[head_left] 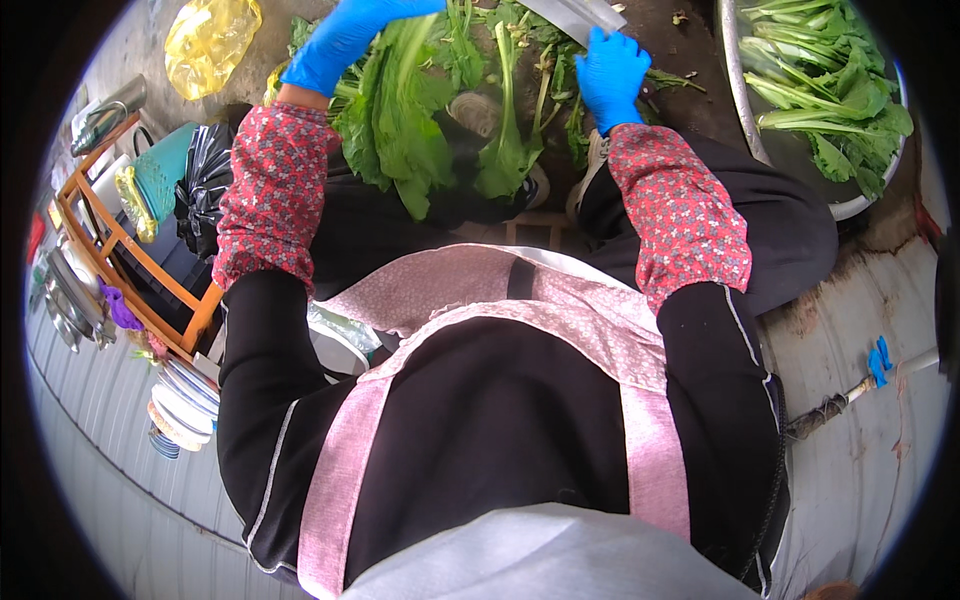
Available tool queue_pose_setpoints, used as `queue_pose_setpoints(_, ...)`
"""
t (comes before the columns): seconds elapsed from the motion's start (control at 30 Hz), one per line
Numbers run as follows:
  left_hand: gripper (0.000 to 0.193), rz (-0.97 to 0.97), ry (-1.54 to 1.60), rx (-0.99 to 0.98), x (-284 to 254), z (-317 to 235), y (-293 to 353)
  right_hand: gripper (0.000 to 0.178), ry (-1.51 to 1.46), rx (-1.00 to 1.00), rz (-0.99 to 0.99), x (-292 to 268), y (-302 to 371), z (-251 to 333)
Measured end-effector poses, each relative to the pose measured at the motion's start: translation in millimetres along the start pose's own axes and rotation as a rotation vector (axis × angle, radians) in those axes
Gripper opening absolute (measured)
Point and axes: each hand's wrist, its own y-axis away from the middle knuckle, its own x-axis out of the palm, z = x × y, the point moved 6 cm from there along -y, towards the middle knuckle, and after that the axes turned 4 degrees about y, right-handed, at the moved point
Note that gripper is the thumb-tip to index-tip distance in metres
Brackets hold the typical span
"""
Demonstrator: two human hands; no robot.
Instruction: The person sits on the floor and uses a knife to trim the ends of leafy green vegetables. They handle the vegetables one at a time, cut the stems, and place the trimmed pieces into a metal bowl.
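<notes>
My left hand (pixel 335 48), in a blue glove, is closed around the stems of a bunch of leafy greens (pixel 395 125) whose broad leaves hang down between my knees. The upper edge of the view cuts off part of its fingers. A wide-bladed knife (pixel 563 16) is in my right hand (pixel 610 82), also gloved in blue, its metal blade pointing to the upper left. The far part of the blade is out of view. Between the hands, more loose greens (pixel 507 150) and stalks lie or hang over the dark ground.
At the far right stands a large metal basin (pixel 745 95) with several leafy greens. A yellow plastic bag (pixel 212 45) lies at the far left. Below it are a black bag (pixel 208 180), a turquoise basket (pixel 160 175) and an orange-brown wooden frame (pixel 140 265). A pole (pixel 850 393) lies at right.
</notes>
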Motion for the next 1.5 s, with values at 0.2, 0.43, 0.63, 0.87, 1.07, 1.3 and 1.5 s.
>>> queue_pose_setpoints(0.2,0.028,-0.061,0.075,0.092,-7,-19,-6,0.06,-0.395,0.148,0.563,86,19,90)
queue_pose_setpoints(0.43,0.027,-0.149,0.191,0.159,-4,-16,-7,0.019,-1.594,0.572,0.442,-12,-33,89)
queue_pose_setpoints(0.63,0.031,-0.041,0.317,0.121,32,-4,-10,0.036,-1.463,0.066,0.39,-136,-84,95)
queue_pose_setpoints(0.87,0.036,0.119,0.457,0.04,47,-10,4,0.038,-1.655,0.093,0.611,-141,-61,52)
queue_pose_setpoints(1.07,0.036,0.103,0.25,0.144,68,-7,4,0.038,-1.532,0.201,0.633,-143,-48,49)
queue_pose_setpoints(1.3,0.022,-0.161,-0.383,0.122,48,-1,-2,0.018,-1.209,0.221,0.46,-121,-49,16)
queue_pose_setpoints(1.5,0.012,-0.552,-0.864,0.298,23,-33,11,0.021,-1.351,0.401,0.311,-103,-57,-3)
